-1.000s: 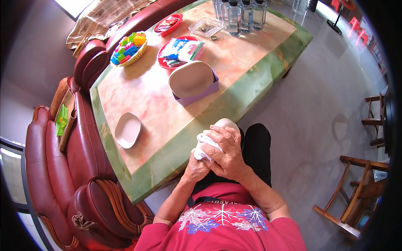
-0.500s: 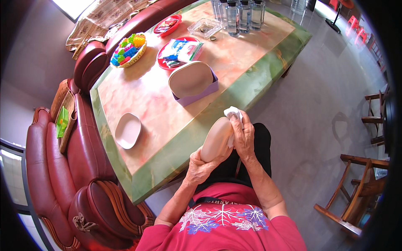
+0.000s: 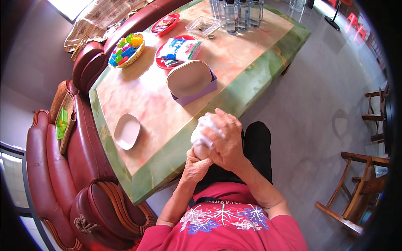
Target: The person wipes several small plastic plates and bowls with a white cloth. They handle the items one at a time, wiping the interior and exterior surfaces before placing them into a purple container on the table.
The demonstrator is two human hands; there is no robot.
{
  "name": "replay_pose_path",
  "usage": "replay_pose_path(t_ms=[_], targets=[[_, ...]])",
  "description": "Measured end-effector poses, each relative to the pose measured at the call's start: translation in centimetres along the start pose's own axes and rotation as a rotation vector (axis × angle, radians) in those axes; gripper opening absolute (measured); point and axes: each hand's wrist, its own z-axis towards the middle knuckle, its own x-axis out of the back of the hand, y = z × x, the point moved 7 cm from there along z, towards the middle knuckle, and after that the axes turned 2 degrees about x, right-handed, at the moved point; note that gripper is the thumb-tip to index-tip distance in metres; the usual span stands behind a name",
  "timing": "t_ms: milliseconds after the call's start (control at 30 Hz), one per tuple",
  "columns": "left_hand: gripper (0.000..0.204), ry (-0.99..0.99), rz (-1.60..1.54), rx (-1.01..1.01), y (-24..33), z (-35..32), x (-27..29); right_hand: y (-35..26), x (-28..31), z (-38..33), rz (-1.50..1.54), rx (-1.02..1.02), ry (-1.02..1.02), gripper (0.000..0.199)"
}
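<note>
My left hand (image 3: 196, 167) is closed round the lower end of a beige oval dish (image 3: 202, 152), held above my lap by the table's near edge. My right hand (image 3: 228, 140) presses a white cloth or tissue (image 3: 200, 132) over the dish, fingers curled across it. Hand and cloth hide most of the dish. On the table beyond my hands, more beige dishes (image 3: 189, 79) stand upright in a purple holder (image 3: 197, 96). A separate pale dish (image 3: 127, 131) rests on the tabletop at the left.
The green-edged stone table (image 3: 167, 154) also carries a basket of colourful blocks (image 3: 127, 51), red plates with packets (image 3: 179, 50), a glass ashtray (image 3: 202, 26) and several clear bottles (image 3: 231, 19). A red leather sofa (image 3: 90, 138) lines the left; wooden stools (image 3: 356, 188) stand at the right.
My right hand with the cloth has swept left from the dish's right rim to across its face. The dish, tilted face visible before, is now mostly covered.
</note>
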Motion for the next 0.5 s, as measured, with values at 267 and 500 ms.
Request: replay_pose_path(t_ms=[267,500], targets=[[0.048,0.121,-0.067,0.001,0.7,0.4,-1.7,6.4,-0.9,-3.7,0.319,-0.525,0.242,0.033],[0.042,0.245,-0.271,-0.035,0.2,0.7,-0.8,1.0,-1.0,-4.4,-0.088,-0.092,0.038,0.039]])
